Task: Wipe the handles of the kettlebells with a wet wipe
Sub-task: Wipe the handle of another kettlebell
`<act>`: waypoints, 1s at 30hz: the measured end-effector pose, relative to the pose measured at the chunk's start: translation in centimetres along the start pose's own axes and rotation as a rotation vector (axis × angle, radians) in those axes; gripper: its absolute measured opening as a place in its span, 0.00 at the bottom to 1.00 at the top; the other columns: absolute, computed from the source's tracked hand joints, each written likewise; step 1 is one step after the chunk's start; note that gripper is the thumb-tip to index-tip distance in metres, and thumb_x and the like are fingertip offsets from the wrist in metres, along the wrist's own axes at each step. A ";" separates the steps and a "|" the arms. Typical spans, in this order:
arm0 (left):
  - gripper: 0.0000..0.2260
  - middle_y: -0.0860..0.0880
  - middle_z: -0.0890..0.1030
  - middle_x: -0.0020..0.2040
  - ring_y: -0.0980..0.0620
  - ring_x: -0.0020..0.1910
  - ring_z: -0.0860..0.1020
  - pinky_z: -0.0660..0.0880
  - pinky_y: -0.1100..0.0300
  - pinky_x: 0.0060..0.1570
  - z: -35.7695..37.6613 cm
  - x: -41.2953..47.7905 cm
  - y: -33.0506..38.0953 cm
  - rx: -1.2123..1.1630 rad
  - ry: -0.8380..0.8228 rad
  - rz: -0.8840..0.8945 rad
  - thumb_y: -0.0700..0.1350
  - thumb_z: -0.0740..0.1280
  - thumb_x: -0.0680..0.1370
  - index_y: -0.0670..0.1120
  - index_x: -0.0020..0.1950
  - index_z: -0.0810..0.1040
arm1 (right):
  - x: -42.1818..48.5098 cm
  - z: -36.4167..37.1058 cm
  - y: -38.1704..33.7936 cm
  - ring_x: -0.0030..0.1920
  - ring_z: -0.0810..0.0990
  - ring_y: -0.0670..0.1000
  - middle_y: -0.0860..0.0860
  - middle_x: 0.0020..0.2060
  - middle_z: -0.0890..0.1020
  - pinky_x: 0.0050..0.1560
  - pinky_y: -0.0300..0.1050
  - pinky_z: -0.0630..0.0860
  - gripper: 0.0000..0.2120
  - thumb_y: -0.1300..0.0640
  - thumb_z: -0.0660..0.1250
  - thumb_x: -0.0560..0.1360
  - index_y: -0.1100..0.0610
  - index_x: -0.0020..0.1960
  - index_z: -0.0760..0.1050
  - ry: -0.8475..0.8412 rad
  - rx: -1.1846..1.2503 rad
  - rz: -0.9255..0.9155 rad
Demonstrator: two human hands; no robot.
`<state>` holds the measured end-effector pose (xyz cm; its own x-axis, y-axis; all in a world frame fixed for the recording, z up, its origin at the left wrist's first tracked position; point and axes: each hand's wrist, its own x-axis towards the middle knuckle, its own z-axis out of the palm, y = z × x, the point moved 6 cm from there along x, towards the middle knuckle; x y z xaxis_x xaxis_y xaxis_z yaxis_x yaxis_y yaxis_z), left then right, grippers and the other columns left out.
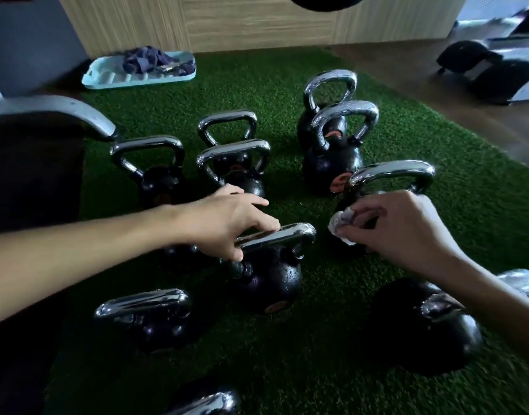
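Chrome curved handle (287, 235) of the black kettlebell (272, 277) on green turf (332, 339), which we judge heavy and slick: our left hand (224, 223) grips it; our right hand (406, 232) pinches the crumpled white wet wipe (339, 226).

Legible text, numbers, brands: none.

Item 1: round orange label (273, 307) on the body of the middle kettlebell (272, 274), below the fingers (266, 227) of the left hand (224, 223) that grip its handle. Blurred, unreadable.

Item 2: orange disc (339, 182) on the rear kettlebell (332, 166), just beyond the fingers (371, 206) of the right hand (406, 232) pinching the wet wipe (338, 225). Unreadable.
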<state>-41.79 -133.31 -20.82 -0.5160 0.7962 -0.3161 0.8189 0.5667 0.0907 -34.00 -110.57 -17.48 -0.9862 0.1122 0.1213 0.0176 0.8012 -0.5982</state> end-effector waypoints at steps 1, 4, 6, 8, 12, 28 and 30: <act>0.41 0.65 0.63 0.78 0.59 0.80 0.54 0.48 0.47 0.78 0.0 0.0 1.1 0.017 0.057 0.003 0.48 0.77 0.71 0.68 0.78 0.61 | -0.8 -1.0 0.3 0.35 0.79 0.31 0.38 0.32 0.84 0.38 0.23 0.70 0.08 0.44 0.81 0.63 0.42 0.39 0.85 0.001 -0.013 0.002; 0.36 0.63 0.69 0.76 0.60 0.74 0.66 0.63 0.49 0.72 0.2 0.6 5.4 -0.100 0.243 0.024 0.52 0.74 0.73 0.67 0.77 0.64 | -2.8 -3.5 2.1 0.34 0.79 0.32 0.35 0.31 0.82 0.39 0.24 0.69 0.08 0.46 0.82 0.64 0.44 0.40 0.85 -0.002 -0.013 0.009; 0.29 0.63 0.78 0.66 0.62 0.61 0.76 0.74 0.55 0.63 0.5 1.9 8.2 -0.282 0.258 0.022 0.57 0.75 0.73 0.67 0.73 0.71 | -4.2 -5.1 3.4 0.33 0.78 0.33 0.32 0.30 0.80 0.38 0.24 0.69 0.08 0.46 0.82 0.63 0.44 0.39 0.84 -0.005 -0.032 -0.012; 0.26 0.67 0.81 0.56 0.63 0.50 0.79 0.78 0.62 0.50 0.6 3.8 10.5 -0.439 0.267 -0.029 0.60 0.77 0.71 0.67 0.68 0.76 | -5.7 -7.1 4.6 0.33 0.78 0.35 0.30 0.31 0.80 0.37 0.24 0.68 0.07 0.48 0.81 0.64 0.42 0.39 0.84 0.009 -0.073 -0.063; 0.26 0.74 0.81 0.52 0.63 0.40 0.79 0.70 0.73 0.37 -0.2 7.1 14.8 -0.592 0.290 -0.117 0.61 0.80 0.66 0.68 0.64 0.79 | -8.1 -11.3 7.6 0.31 0.77 0.42 0.33 0.32 0.81 0.36 0.27 0.67 0.07 0.52 0.78 0.66 0.40 0.39 0.83 0.014 -0.078 -0.208; 0.18 0.64 0.76 0.25 0.62 0.25 0.71 0.63 0.69 0.27 -2.3 10.9 23.2 -0.620 0.177 -0.335 0.64 0.80 0.64 0.68 0.53 0.84 | -7.6 -10.5 15.0 0.51 0.70 0.35 0.34 0.51 0.83 0.53 0.52 0.74 0.17 0.34 0.69 0.71 0.39 0.56 0.83 -0.232 -0.125 -0.656; 0.19 0.57 0.74 0.23 0.57 0.24 0.65 0.60 0.65 0.24 -2.7 11.3 23.8 -0.591 0.184 -0.344 0.67 0.79 0.63 0.69 0.53 0.84 | -7.7 -10.5 15.6 0.49 0.73 0.37 0.36 0.49 0.85 0.50 0.54 0.74 0.17 0.34 0.70 0.70 0.41 0.53 0.85 -0.154 -0.014 -0.610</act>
<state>-28.84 -110.27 -19.69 -0.7977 0.5445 -0.2591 0.3548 0.7713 0.5285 -24.39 -92.74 -19.42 -0.8317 -0.4526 0.3214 -0.5547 0.7020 -0.4466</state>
